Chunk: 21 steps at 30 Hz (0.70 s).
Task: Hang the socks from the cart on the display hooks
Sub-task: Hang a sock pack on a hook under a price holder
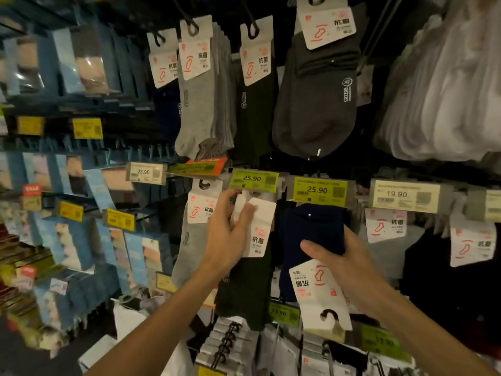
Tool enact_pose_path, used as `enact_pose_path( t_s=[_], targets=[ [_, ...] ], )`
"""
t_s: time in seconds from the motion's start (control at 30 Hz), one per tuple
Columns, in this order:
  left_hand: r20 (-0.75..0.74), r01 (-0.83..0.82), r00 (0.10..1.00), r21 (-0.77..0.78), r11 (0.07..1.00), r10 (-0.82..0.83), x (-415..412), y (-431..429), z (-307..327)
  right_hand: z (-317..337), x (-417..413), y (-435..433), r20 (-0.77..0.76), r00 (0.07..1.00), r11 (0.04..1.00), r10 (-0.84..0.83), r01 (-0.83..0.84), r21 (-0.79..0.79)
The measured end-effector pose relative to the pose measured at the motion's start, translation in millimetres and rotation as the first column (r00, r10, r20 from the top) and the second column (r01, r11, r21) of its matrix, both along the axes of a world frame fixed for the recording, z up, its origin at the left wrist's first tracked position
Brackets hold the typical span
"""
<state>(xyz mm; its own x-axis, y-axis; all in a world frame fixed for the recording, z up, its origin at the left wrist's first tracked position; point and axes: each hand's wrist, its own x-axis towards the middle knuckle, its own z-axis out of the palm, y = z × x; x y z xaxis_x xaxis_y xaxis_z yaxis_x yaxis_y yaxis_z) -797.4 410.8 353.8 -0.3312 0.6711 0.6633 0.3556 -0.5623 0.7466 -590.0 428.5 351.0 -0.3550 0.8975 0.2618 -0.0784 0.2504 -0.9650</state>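
Observation:
My left hand [230, 232] pinches the white card header of a dark green sock pack [244, 291], held up just under the yellow 25.90 price tag [253, 180] of a middle-row hook. The hook's tip is hidden behind the tag and my fingers. My right hand [344, 264] grips a navy sock pack [311, 234] upside down, its white card [320, 294] and black hanger loop pointing toward me. The cart is out of view.
Grey socks [198, 104], dark green socks [254, 104] and charcoal socks [317, 104] hang on the row above. White socks [447, 90] hang at the right. Blue boxed goods [81, 63] fill the left shelves. More packs on hooks [227, 346] sit below my arms.

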Motion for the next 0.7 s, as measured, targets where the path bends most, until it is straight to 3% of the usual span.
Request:
enact_pose_path(
  t_s=[0.3,0.47,0.7],
  targets=[
    [-0.195,-0.158,0.965,0.108,0.981,0.177,-20.9,31.0,12.8,4.8,-13.8,-8.4,-0.021,0.998,0.998,-0.06,0.06,0.0],
    [-0.244,-0.15,0.951,0.18,0.972,0.192,-23.7,45.3,6.9,4.2,-16.7,-13.1,-0.022,0.996,0.996,-0.091,0.091,0.005],
    [-0.328,-0.169,0.919,0.167,0.971,0.217,-31.0,54.4,-8.3,3.1,-17.6,-17.1,-0.041,0.989,0.99,-0.141,0.14,-0.017]
  ],
)
